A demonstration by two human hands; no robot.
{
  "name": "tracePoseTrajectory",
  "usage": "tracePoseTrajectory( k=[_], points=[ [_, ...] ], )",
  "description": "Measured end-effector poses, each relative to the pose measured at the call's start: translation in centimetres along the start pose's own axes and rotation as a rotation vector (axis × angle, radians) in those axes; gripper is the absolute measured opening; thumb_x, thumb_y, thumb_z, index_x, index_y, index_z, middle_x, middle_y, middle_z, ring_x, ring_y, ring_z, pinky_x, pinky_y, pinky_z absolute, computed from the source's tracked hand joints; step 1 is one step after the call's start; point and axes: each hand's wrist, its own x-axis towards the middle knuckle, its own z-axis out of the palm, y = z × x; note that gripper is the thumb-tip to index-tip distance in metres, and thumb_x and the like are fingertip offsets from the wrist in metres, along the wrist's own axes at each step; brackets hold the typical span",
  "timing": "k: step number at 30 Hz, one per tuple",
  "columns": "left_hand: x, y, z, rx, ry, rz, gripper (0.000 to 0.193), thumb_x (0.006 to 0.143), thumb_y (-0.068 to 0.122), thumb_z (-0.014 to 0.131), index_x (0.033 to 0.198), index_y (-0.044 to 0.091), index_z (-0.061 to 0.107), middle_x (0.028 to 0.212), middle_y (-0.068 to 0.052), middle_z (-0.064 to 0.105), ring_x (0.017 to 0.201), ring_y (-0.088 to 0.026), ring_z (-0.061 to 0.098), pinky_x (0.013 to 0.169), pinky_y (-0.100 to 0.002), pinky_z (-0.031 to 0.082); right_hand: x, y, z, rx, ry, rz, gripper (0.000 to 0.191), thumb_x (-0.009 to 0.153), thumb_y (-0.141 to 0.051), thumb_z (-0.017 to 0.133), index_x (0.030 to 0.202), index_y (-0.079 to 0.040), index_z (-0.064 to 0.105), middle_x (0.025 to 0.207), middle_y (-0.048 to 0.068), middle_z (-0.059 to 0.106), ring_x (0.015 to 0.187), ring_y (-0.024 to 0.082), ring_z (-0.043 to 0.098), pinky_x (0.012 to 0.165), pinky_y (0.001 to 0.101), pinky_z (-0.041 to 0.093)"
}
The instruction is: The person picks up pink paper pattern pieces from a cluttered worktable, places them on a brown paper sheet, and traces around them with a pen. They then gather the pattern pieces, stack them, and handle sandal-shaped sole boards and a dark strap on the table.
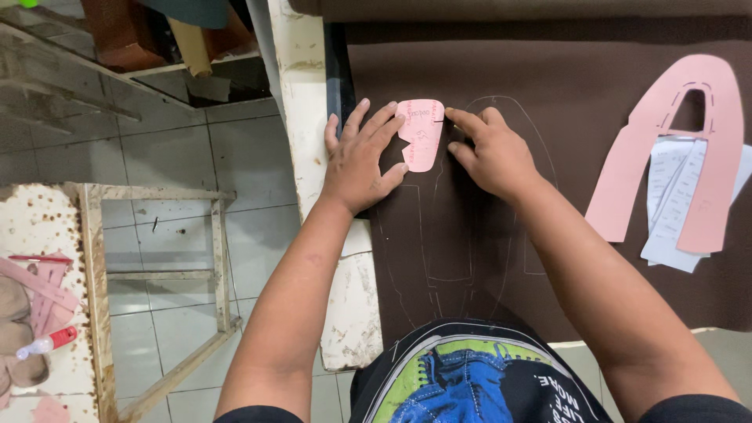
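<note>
Left grip [362,157] flat, open on pink template [421,133]; right grip [489,149] state unclear; brown sheet [486,70], tiled floor [180,157].

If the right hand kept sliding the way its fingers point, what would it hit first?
The right hand points left, its fingertips already at the small pink template; beyond that, probably the left hand pressing it down.
</note>
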Motion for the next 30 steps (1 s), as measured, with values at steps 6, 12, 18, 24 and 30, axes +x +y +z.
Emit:
tracePoseTrajectory(
  k=[6, 12, 18, 24, 30],
  points=[
    [-0.02, 0.27, -0.34, -0.046, 0.007, -0.017, 0.071, 0.075, 0.040, 0.080, 0.141, 0.021, 0.059, 0.156, 0.001, 0.048, 0.151, -0.032, 0.029, 0.122, -0.062, 0.005, 0.36, 0.15, -0.36, 0.038, -0.065, 0.054, 0.050, 0.095, -0.023, 0.067, 0.143, -0.029, 0.059, 0.110, 0.010, 0.059, 0.100, 0.029, 0.066, 0.088, 0.0434, 0.053],
    [-0.14, 0.16, -0.44, -0.063, 0.031, -0.001, 0.069, 0.076, 0.040, 0.080, 0.139, 0.021, 0.061, 0.155, 0.001, 0.051, 0.152, -0.031, 0.031, 0.123, -0.061, 0.006, 0.49, 0.29, -0.64, 0.045, -0.097, 0.047, 0.050, 0.096, -0.019, 0.063, 0.144, -0.031, 0.059, 0.114, 0.009, 0.058, 0.103, 0.028, 0.066, 0.090, 0.0425, 0.052],
    [-0.18, 0.00, -0.27, -0.070, 0.048, 0.018, 0.068, 0.078, 0.036, 0.078, 0.141, 0.020, 0.060, 0.154, 0.000, 0.052, 0.152, -0.032, 0.032, 0.123, -0.060, 0.006, 0.39, 0.25, -0.77, 0.048, -0.108, 0.049, 0.052, 0.095, -0.018, 0.063, 0.145, -0.030, 0.058, 0.115, 0.009, 0.058, 0.104, 0.028, 0.065, 0.090, 0.0420, 0.052],
    [-0.25, -0.12, -0.09, -0.085, 0.045, 0.018, 0.062, 0.081, 0.029, 0.071, 0.141, 0.020, 0.062, 0.155, 0.000, 0.052, 0.152, -0.032, 0.032, 0.124, -0.060, 0.005, 0.27, -0.03, -0.85, 0.075, -0.116, 0.078, 0.050, 0.095, -0.017, 0.063, 0.144, -0.029, 0.059, 0.115, 0.008, 0.058, 0.104, 0.027, 0.064, 0.090, 0.0415, 0.052],
    [-0.29, -0.28, -0.08, -0.135, 0.047, 0.008, 0.054, 0.086, 0.023, 0.061, 0.140, 0.021, 0.064, 0.156, 0.001, 0.054, 0.154, -0.032, 0.032, 0.125, -0.060, 0.003, 0.09, -0.02, -0.82, 0.080, -0.092, 0.060, 0.049, 0.095, -0.017, 0.063, 0.143, -0.028, 0.060, 0.115, 0.007, 0.059, 0.105, 0.025, 0.065, 0.091, 0.0405, 0.052]
  ],
)
